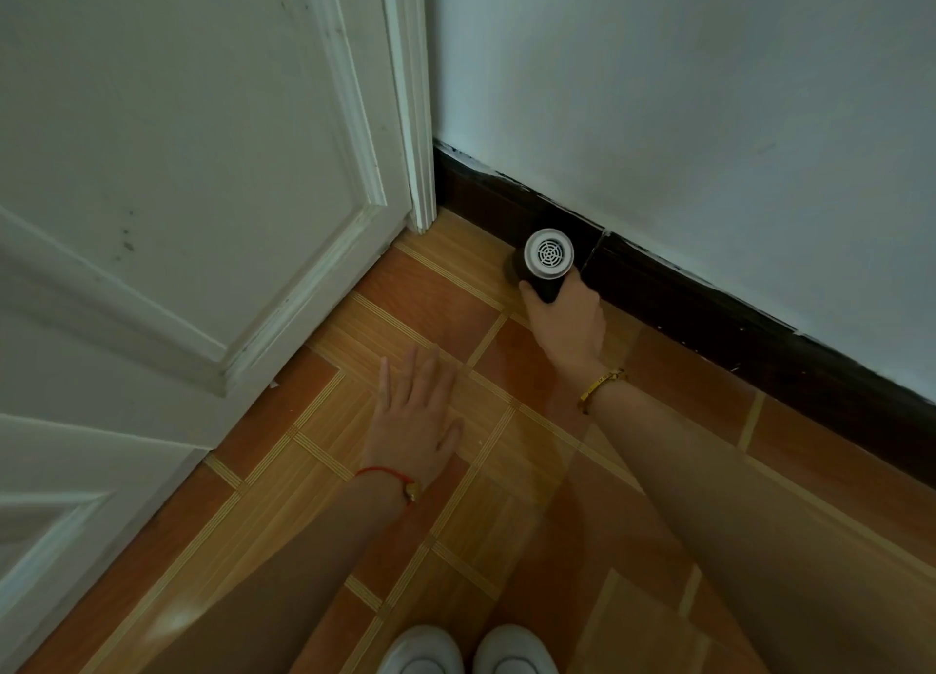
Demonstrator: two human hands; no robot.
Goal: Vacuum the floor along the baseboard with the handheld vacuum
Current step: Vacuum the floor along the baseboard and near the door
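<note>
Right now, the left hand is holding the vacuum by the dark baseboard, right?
No, the right hand holds the vacuum by the dark baseboard; the left hand is open over the floor. The head view shows it.

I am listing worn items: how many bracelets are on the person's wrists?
2. One red cord bracelet on the left wrist; one gold bracelet on the right wrist, behind the right hand gripping the handheld vacuum. No others show.

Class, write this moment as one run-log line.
right hand: grips handheld vacuum at baseboard | left hand: open, palm down | floor: tiled
</note>
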